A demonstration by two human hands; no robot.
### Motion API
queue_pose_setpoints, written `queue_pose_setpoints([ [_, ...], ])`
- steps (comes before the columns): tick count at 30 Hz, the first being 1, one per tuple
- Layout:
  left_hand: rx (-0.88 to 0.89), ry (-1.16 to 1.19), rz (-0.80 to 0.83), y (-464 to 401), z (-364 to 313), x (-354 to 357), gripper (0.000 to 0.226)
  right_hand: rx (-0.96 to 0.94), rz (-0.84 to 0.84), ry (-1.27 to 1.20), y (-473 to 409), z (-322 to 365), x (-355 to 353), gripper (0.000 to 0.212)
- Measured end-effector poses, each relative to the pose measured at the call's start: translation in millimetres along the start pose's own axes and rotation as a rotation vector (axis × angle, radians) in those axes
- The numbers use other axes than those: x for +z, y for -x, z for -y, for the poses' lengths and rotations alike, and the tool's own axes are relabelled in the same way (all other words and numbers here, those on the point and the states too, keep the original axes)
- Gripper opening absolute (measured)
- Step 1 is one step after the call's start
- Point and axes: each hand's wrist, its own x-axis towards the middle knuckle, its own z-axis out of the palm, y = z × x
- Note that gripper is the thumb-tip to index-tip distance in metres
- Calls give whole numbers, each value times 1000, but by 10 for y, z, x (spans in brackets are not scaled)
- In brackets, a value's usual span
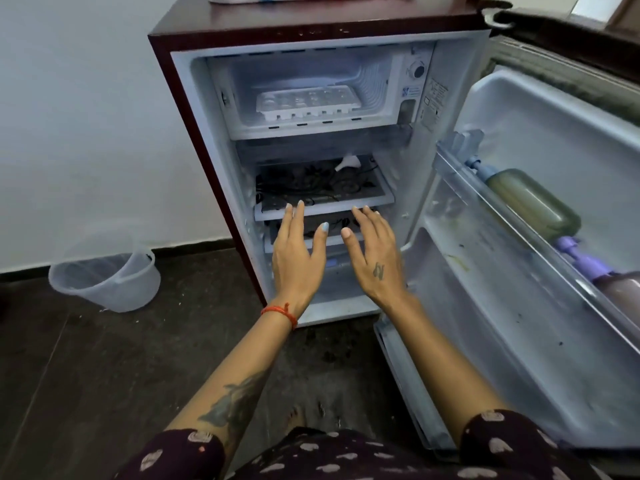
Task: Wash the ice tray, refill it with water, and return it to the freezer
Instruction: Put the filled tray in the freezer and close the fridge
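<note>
A white ice tray (308, 102) lies flat inside the open freezer compartment (377, 81) at the top of a small fridge. Both my hands are stretched out in front of the fridge's lower shelves, well below the tray. My left hand (299, 252) has straight, spread fingers and holds nothing. Beside it, my right hand (374, 252) is also flat and empty, its fingertips near the edge of a shelf (325, 209).
The fridge door (519, 306) stands open to the right, with bottles (533, 202) lying in its rack. A clear plastic jug (107, 271) sits on the dark floor at the left by the white wall. Cloth lies on the fridge top.
</note>
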Motion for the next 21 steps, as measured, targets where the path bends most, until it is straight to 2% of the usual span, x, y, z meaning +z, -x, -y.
queue_pose_setpoints([
  [2, -7, -1, -7, 238, -83, 42, 56, -6, 26, -4, 188, -55, -102, 71],
  [6, -58, -6, -16, 698, -243, 122, 56, -17, 65, -12, 590, -143, -326, 62],
  [9, -64, 7, -10, 1022, -355, 138, 55, -10, 86, -36, 874, -176, -480, 67],
  [21, -10, 3, 52, 2051, -573, 67, 54, 29, 30, -51, 1858, -95, -841, 74],
])
